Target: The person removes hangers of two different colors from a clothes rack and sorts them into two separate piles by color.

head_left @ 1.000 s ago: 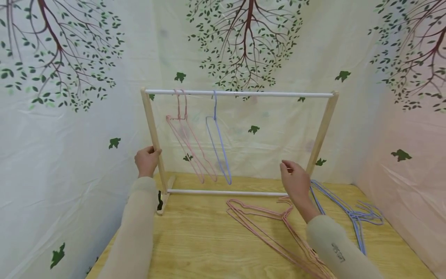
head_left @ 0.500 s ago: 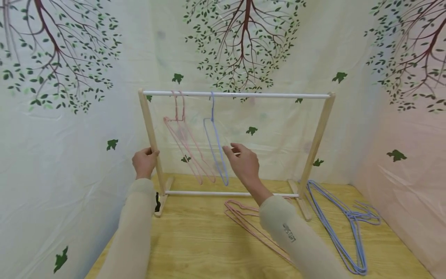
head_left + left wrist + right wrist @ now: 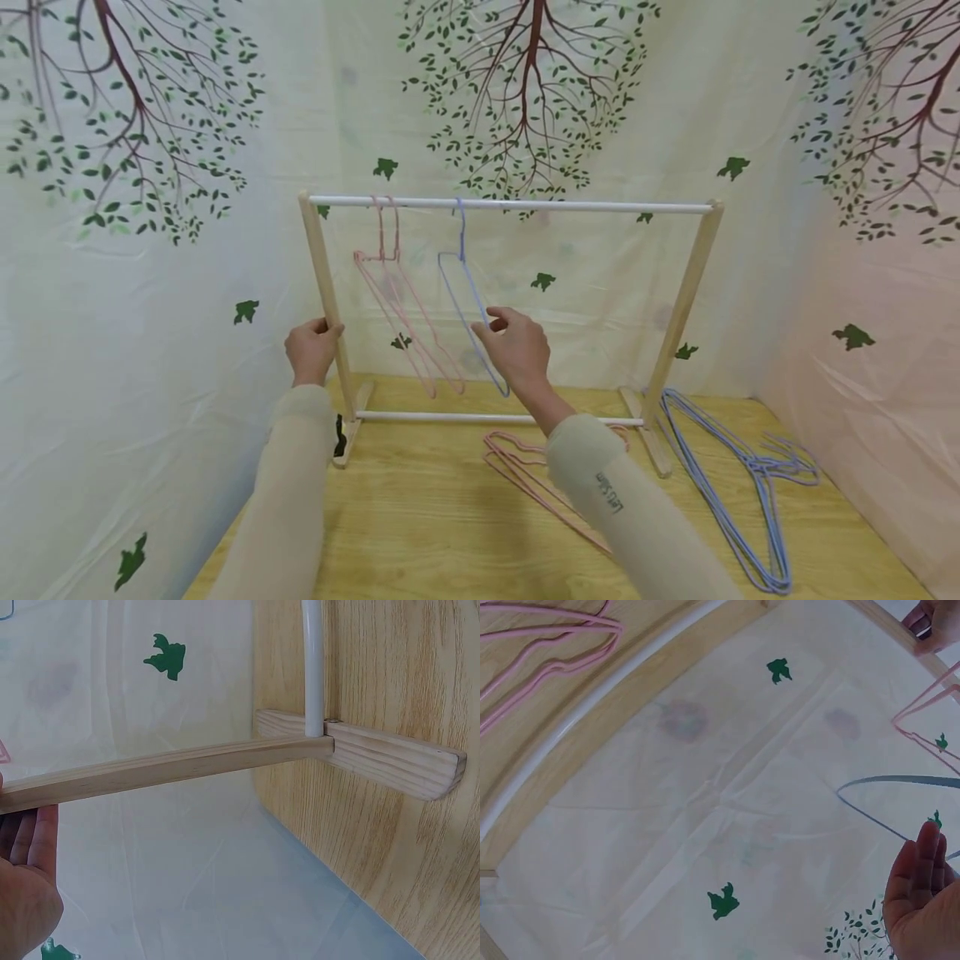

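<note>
My left hand [image 3: 311, 350] grips the left wooden post [image 3: 325, 267] of a clothes rack, with fingers behind it in the left wrist view. Hooked over the rack's white top rail [image 3: 585, 205] are a blue hanger [image 3: 448, 283] and, to its left, two pink hangers [image 3: 372, 283]. My right hand [image 3: 517, 350] is at the lower part of the blue hanger, thumb and index finger apart around its wire. In the right wrist view the fingers [image 3: 928, 859] look nearly straight, right at the blue wire, and the thumb is hidden.
Several pink hangers [image 3: 517, 475] lie on the wooden table [image 3: 405, 517], partly under my right sleeve. A stack of blue hangers [image 3: 761, 475] lies by the rack's right foot [image 3: 654, 446]. Behind hangs a pale cloth printed with trees and leaves.
My right hand has moved left from near the right post to the blue hanger. The blue hanger's lower end has swung slightly right. My left hand stays on the post.
</note>
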A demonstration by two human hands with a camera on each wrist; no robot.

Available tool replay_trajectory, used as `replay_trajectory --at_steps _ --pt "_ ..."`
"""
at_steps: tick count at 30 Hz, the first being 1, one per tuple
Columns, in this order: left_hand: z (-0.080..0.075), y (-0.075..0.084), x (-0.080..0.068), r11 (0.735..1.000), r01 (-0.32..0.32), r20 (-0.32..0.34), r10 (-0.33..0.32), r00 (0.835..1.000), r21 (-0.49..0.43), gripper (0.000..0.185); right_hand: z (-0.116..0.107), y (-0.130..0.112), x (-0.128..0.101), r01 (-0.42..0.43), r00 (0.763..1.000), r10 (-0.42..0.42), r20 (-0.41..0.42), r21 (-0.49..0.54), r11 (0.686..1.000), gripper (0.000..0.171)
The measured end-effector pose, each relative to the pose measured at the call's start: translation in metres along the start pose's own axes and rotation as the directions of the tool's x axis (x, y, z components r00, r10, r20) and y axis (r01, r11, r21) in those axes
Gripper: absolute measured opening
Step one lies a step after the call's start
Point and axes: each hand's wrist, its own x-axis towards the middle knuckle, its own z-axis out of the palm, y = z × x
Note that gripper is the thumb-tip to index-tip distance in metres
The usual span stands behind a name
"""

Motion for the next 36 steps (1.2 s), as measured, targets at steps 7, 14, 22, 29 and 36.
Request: replay_trajectory --at_steps 7,14,22,29,36 --pt "0.0 0.002 -0.001 1.0 -0.003 -0.013 0.003 1.0 0.007 0.034 -0.009 0.008 0.007 0.0 0.996 -0.005 -0.091 -0.059 0.998 0.025" --pt "-0.001 0.003 -0.003 1.0 -0.004 -0.012 0.004 1.0 0.009 0.034 -0.008 0.016 0.011 0.037 0.991 -0.042 -0.123 -0.047 0.998 0.021" --pt "0.0 0.003 -0.003 1.0 -0.007 -0.002 0.007 1.0 0.006 0.034 -0.01 0.023 0.013 0.105 0.97 -0.109 -0.216 -0.027 0.994 0.02" --pt "0.001 0.002 0.001 1.0 -0.008 0.002 0.008 1.0 -0.005 0.035 -0.015 0.028 0.012 0.139 0.951 -0.131 -0.281 0.012 0.99 0.019" --pt "0.003 -0.001 0.006 1.0 -0.021 0.001 0.021 1.0 0.002 0.034 -0.017 0.048 0.011 0.203 0.913 -0.175 -0.369 0.039 0.978 0.016"
